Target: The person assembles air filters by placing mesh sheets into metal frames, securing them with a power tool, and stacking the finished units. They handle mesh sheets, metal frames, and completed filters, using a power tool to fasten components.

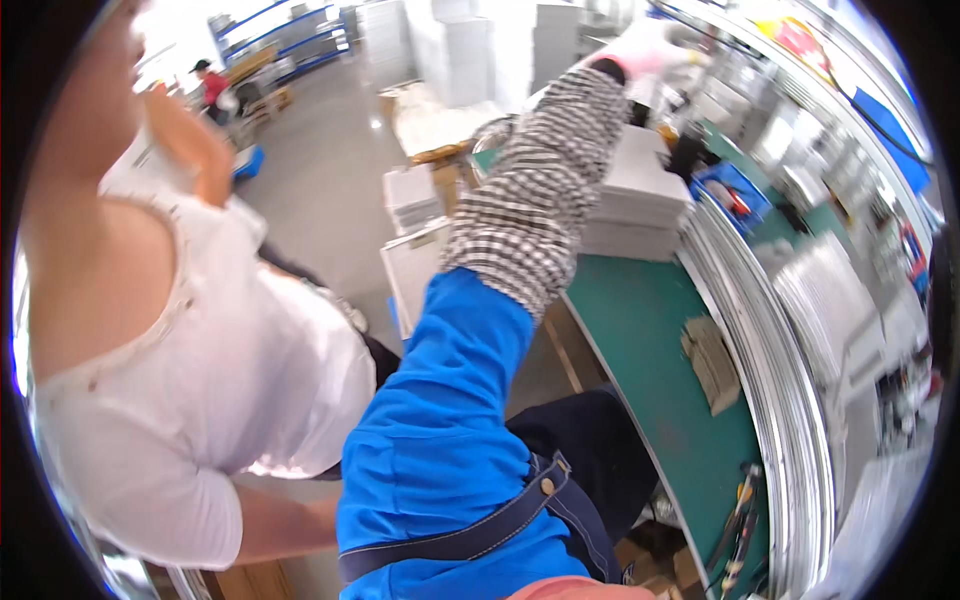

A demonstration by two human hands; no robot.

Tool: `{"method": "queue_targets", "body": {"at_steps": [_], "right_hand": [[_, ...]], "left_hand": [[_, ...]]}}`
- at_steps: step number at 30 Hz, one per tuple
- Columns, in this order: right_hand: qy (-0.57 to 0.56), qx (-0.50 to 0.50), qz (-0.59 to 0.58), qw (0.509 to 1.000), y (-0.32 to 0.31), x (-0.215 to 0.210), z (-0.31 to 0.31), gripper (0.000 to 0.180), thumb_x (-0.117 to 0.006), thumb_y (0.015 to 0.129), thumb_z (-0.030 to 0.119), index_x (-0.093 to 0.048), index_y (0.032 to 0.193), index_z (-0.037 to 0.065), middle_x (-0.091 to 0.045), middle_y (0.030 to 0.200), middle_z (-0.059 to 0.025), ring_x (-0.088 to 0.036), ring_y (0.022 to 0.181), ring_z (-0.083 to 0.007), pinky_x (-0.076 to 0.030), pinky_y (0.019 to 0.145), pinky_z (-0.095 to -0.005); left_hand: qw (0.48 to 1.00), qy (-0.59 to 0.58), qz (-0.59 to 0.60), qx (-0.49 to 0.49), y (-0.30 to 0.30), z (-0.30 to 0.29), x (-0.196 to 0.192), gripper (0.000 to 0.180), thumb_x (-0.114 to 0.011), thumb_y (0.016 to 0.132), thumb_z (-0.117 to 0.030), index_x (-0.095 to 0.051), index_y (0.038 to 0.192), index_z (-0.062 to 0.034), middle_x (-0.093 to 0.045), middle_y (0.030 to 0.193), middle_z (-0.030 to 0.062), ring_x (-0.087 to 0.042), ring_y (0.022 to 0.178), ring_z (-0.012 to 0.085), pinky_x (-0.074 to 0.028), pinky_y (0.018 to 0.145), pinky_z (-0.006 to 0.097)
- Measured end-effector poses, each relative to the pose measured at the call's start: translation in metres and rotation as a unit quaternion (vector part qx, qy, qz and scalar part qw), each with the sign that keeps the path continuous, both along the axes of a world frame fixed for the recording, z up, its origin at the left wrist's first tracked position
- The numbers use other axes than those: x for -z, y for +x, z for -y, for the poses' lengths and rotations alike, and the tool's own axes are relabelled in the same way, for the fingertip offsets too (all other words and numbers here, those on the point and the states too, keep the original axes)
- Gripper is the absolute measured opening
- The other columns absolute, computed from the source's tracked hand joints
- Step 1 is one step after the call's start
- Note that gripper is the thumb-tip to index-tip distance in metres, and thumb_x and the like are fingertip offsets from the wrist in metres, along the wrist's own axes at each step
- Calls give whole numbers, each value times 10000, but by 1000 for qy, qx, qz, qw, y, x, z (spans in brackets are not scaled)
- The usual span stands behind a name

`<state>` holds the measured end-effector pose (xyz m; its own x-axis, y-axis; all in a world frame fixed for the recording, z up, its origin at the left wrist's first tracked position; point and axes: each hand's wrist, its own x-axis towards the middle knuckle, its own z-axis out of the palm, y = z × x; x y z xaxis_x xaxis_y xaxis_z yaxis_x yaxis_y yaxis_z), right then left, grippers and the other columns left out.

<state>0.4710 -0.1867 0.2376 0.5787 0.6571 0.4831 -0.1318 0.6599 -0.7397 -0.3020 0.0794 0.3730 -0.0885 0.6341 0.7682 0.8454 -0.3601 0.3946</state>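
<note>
Grey workshop floor (320, 150) stretches back past tall white stacks (465, 60), and a co-worker in a white shirt (240, 370) stands at the left. Seen from the head, a green workbench (650, 310) bears a pile of flat white boxes (635, 235); just beyond it reaches the gloved left hand (655, 48). Glare and blur hide its fingers; I cannot tell how far they are spread or whether they grip anything. The right hand's fingers cannot be seen. Near the pile, a blue plastic basket (752, 187) contains red and dark small items. Beige work gloves (712, 365) lie beside long silvery strips (770, 350), with yellow-and-black hand tools (742, 520) nearer.
</note>
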Motion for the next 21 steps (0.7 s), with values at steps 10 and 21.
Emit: {"method": "queue_targets", "body": {"at_steps": [10,21], "right_hand": [[-63,62,54,995,-10,34,49,610,-588,998,279,-373,1527,63,-406,1544,-94,-406,1402,-243,-298,1196,-473],[-279,16,56,958,-47,132,24,427,-675,960,258,-588,1318,42,-600,1319,-144,-654,1061,-227,-551,887,-306]], "left_hand": [[912,182,197,312,69,123,-58,665,-690,958,-447,-494,1444,-39,-605,1282,114,-569,1195,203,-452,1027,372],[515,-154,689,486,213,92,209,785,-493,984,-634,-388,1512,-63,-500,1443,196,-557,1241,340,-498,1031,489]]}}
